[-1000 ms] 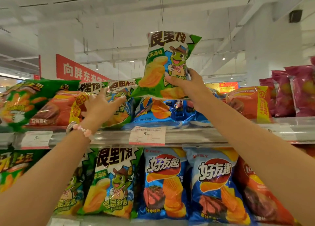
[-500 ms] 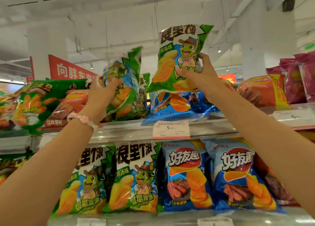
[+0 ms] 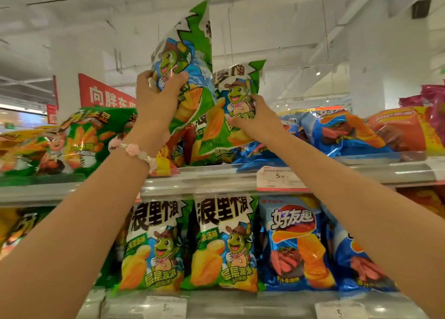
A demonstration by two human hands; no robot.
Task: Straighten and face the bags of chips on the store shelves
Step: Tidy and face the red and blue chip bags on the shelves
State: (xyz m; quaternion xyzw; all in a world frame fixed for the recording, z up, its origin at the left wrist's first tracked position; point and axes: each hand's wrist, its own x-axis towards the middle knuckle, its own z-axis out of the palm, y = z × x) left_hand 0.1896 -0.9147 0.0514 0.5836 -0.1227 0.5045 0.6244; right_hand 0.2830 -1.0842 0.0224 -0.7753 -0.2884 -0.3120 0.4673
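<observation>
Green chip bag [image 3: 190, 61] is gripped by left hand [image 3: 154, 102], fingers [image 3: 177, 77] curled round its middle, held upright above top shelf [image 3: 216, 181]. Right hand [image 3: 255, 121] pinches a 2nd green bag [image 3: 231, 111] just beside it, bottom edge near shelf w/ blue bags [image 3: 337, 135] at right. Pink bead bracelet [image 3: 134, 150] on left wrist.

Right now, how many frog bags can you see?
4 clear: one in the left hand, one in the right hand, two standing on the lower shelf. More seem partly hidden behind the held ones.
</observation>
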